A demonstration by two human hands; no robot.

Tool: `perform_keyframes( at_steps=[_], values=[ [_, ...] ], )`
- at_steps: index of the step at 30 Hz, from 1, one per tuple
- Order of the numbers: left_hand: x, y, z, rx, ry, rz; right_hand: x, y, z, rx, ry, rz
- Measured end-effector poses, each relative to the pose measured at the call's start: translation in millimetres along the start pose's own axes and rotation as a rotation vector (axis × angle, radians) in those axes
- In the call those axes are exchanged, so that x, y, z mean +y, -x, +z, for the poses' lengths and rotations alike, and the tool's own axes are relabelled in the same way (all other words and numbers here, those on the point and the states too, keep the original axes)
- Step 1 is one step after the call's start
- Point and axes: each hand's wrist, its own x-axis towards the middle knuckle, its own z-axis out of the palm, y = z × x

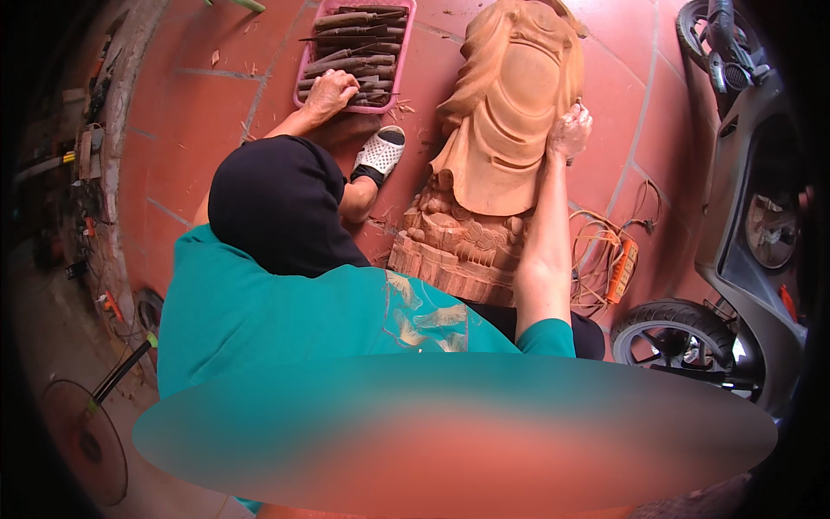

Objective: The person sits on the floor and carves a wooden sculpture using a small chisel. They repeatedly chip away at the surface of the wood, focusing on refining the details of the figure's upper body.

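The wooden statue (510, 121) lies on the red tile floor (190, 121): pale orange, unpainted, with deep-cut robe folds and a carved layered base. The right hand (569, 131) rests on its right edge, fingers curled against it. The left hand (328, 93) reaches into the pink tray (399, 52) of chisels (354, 43), fingers bent over them; grasp cannot be confirmed.

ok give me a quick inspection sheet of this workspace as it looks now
surface: red tiled floor, wood chips scattered on it
job's things: carved wooden statue lying flat; pink tray full of chisels
clutter: white sandal; tools along the left wall
grips: left hand in the tray on the chisels; right hand resting on the statue's edge
cables: orange cord and power strip coiled right of the statue
surroundings: scooter at right, fan lower left
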Motion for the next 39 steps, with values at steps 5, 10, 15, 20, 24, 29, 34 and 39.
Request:
perform_keyframes(
  at_steps=[5,10,15,20,24,29,34,39],
  values=[
    [-1,3,23,0.105,0.084,-0.062,6,-1,0,0.014,0.015,-0.031],
    [10,7,24,0.088,0.092,-0.034,7,-1,1,0.021,-0.007,-0.038],
    [15,0,36,-0.026,-0.078,0.014,5,-2,4,0.010,0.019,-0.039],
    [4,-9,44,0.042,0.128,0.007,8,-4,5,0.036,-0.001,-0.054],
    [7,-8,42,0.022,0.213,0.022,15,-5,8,0.037,-0.005,-0.062],
    [5,-4,52,0.040,0.281,0.060,13,-5,11,0.059,-0.017,-0.079],
    [7,-5,53,0.031,0.249,0.053,12,-3,11,0.066,-0.071,-0.052],
    [5,-5,49,0.012,0.256,0.040,30,-6,16,0.081,-0.186,-0.125]
  ],
)
